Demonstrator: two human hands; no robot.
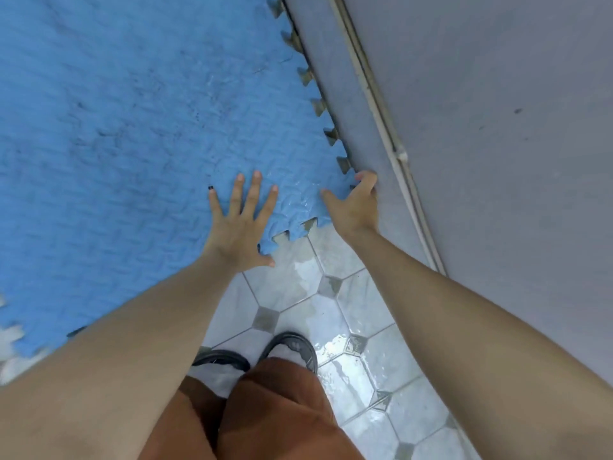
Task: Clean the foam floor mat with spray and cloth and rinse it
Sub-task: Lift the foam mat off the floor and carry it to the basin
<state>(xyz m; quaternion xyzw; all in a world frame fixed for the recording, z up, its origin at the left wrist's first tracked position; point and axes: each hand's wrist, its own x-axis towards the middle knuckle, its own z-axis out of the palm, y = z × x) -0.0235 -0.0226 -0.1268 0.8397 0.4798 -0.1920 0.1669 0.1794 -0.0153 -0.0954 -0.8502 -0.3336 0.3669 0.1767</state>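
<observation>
Brown shorts (265,413) and dark sandals (292,346) are filling the near edge of the view as we are standing on a wet tiled floor (351,327), with pooled water shining on the tiles near our feet. Farther out, the blue foam mat (132,127) is lying across the left and far part of the scene, its toothed right edge running along a grey wall (464,127). We are pressing our left hand (242,224) flat on the mat near its near right corner, fingers spread and straight, grasping nothing. Our right hand (356,202) is curling its fingers round the mat's right edge, just beside the wall, with the thumb lying on the mat's top. The surface between our hands is glistening wet, which suggests water has already reached it; dark smudges are showing farther left on the mat, so we are judging the cleaning as unfinished there. No spray bottle or cloth is in view, so we cannot tell whether the wiping is done. We are probably repositioning the mat during rinsing or before standing it to drain.
</observation>
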